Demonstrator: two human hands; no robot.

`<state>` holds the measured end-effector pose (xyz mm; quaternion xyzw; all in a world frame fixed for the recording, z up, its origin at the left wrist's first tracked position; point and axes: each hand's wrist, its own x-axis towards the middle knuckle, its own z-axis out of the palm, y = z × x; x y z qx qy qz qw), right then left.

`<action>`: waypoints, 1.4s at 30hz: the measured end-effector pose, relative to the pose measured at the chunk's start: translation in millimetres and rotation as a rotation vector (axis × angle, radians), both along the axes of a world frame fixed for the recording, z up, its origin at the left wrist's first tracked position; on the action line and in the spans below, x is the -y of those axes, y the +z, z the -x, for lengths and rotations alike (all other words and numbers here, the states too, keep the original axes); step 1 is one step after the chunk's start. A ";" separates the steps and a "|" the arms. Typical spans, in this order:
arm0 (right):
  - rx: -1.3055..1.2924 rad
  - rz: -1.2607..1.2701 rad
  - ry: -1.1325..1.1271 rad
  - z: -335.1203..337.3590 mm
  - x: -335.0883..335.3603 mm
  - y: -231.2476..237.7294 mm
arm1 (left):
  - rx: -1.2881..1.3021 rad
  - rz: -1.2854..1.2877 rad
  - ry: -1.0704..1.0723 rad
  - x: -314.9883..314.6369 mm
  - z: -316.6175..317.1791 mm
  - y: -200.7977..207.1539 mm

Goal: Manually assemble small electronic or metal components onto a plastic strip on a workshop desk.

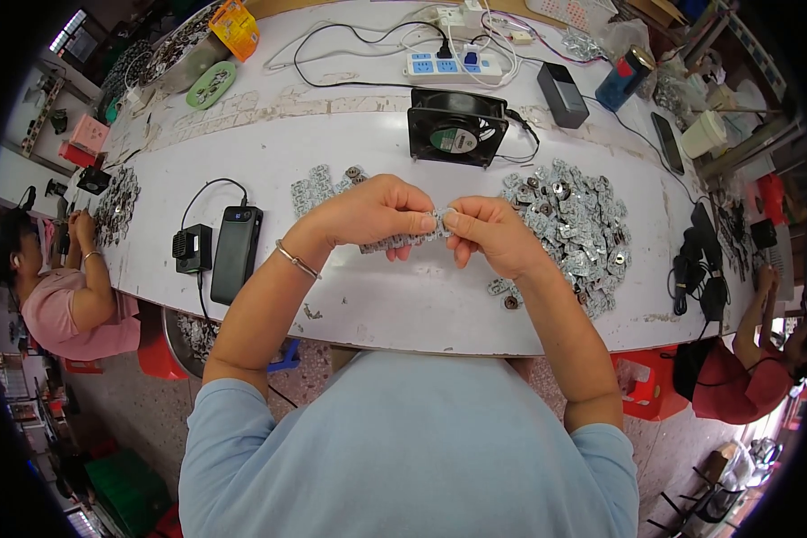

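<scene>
Both hands meet over the near middle of the white table. My left hand (372, 211), with a bracelet on its wrist, is closed on a strip of small silvery metal pieces (387, 244). My right hand (491, 231) pinches at the strip's right end, thumb and fingers pressed together near my left thumb. The fingers partly hide what lies between them. Beside my right hand spreads a large heap of loose metal pieces (578, 229), some with brown round parts. A smaller group of similar pieces (318, 190) lies behind my left hand.
A black fan (457, 127) stands beyond my hands. On the left lie a black power bank (237, 255) and a small black box (193, 248), joined by cable. Farther back are a power strip (453, 68) and a dark box (563, 94). Other people sit at both sides.
</scene>
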<state>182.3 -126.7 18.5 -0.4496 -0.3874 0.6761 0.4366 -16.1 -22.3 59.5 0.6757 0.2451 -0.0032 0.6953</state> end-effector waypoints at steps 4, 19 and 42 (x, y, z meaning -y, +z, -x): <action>-0.099 -0.023 -0.039 0.6 0.0 -0.5 | 0.103 0.066 -0.008 -3.3 2.0 -1.6; 0.477 -0.149 -0.269 4.4 -22.6 25.1 | 0.241 -1.405 0.341 6.6 -15.5 -23.3; 0.578 -0.263 -0.252 16.9 -45.1 10.9 | 0.311 -1.553 0.427 -10.5 -6.1 -35.8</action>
